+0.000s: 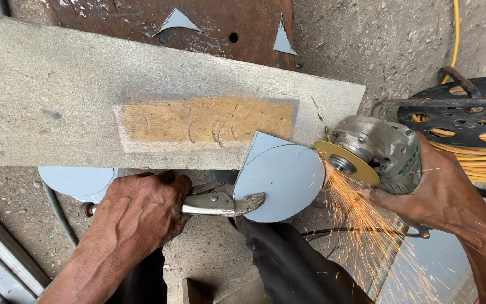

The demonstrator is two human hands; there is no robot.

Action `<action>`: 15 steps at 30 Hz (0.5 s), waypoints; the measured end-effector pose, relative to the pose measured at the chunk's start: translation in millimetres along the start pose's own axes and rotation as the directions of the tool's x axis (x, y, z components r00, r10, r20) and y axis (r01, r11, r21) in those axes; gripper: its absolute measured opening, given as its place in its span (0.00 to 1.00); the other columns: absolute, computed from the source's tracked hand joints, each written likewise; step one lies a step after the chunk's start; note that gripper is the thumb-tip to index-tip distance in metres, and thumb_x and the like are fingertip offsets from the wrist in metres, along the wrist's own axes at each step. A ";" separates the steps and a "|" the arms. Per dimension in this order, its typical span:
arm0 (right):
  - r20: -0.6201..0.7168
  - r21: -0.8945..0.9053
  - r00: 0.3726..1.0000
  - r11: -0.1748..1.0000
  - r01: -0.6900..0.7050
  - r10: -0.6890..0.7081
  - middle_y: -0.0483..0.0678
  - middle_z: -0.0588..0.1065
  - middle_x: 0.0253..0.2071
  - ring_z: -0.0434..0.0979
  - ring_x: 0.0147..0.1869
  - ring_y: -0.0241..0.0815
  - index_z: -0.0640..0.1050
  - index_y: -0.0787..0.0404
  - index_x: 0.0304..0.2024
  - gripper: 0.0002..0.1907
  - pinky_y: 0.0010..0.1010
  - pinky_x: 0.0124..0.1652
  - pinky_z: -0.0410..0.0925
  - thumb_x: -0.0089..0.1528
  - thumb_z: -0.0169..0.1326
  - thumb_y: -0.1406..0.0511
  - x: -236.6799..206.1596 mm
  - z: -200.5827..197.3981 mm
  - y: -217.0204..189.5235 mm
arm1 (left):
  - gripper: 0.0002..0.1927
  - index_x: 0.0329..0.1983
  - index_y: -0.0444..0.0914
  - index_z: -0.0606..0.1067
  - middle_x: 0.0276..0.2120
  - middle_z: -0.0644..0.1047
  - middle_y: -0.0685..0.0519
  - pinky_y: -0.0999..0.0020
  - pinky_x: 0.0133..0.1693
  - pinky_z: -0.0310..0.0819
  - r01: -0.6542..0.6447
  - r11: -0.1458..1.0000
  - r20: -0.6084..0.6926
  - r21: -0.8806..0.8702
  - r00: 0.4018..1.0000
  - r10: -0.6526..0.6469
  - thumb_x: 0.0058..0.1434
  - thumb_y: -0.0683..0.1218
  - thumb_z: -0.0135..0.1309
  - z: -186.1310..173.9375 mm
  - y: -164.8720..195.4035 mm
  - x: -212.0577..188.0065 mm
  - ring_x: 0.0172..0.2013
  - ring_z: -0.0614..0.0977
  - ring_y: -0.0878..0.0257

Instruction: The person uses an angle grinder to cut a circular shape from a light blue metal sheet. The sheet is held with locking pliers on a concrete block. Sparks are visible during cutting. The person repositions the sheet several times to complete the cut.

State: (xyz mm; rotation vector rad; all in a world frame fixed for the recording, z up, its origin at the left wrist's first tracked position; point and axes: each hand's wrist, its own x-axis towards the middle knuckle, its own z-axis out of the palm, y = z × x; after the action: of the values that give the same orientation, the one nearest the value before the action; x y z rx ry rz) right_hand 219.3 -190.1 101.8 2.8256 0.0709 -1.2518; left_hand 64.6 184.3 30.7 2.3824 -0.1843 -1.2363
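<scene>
Left hand (pixel 136 217) clamps locking pliers (pixel 220 201) shut on the grey metal disc (pixel 282 180), held against the wooden plank (pixel 85 95). Right hand (pixel 434 194) grips the angle grinder (pixel 375 149), wheel at the disc's right edge, throwing sparks. Good practice: light, steady pressure with sparks directed downward.

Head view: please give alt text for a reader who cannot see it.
A right hand presses an angle grinder to a round grey metal piece, throwing sparks. The left hand holds the piece with locking pliers beside a wooden plank.
</scene>
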 end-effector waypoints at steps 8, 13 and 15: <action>-0.059 0.050 0.996 0.996 0.069 -0.066 0.66 0.78 0.47 0.81 0.51 0.60 0.68 0.72 0.60 0.53 0.49 0.53 0.73 0.35 0.73 0.59 -3.8 1.3 -6.3 | 0.11 0.37 0.40 0.77 0.30 0.79 0.51 0.60 0.28 0.78 -0.043 0.998 -0.086 0.050 0.995 0.047 0.57 0.51 0.58 11.8 -4.0 -1.1 0.28 0.81 0.57; -0.055 0.050 0.996 0.996 0.073 -0.070 0.66 0.78 0.47 0.81 0.52 0.60 0.69 0.71 0.60 0.53 0.49 0.54 0.72 0.35 0.73 0.59 -4.8 1.4 -5.0 | 0.08 0.38 0.41 0.77 0.28 0.79 0.51 0.60 0.28 0.78 -0.007 1.000 -0.080 0.022 0.997 0.008 0.56 0.47 0.57 6.7 -1.1 -2.0 0.27 0.82 0.57; -0.075 0.008 0.990 0.993 0.120 -0.119 0.69 0.76 0.47 0.80 0.52 0.62 0.67 0.75 0.60 0.56 0.50 0.54 0.71 0.34 0.74 0.58 -2.4 2.1 -3.6 | 0.11 0.38 0.41 0.77 0.30 0.78 0.50 0.59 0.29 0.78 0.001 0.999 -0.055 0.037 0.998 0.001 0.55 0.50 0.58 2.5 1.3 -3.9 0.27 0.82 0.56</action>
State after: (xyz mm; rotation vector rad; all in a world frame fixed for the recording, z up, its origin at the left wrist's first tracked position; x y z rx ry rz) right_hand 215.9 -186.8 102.1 2.9176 0.2390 -1.1719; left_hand 60.4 183.5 32.9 2.4447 -0.1918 -1.1748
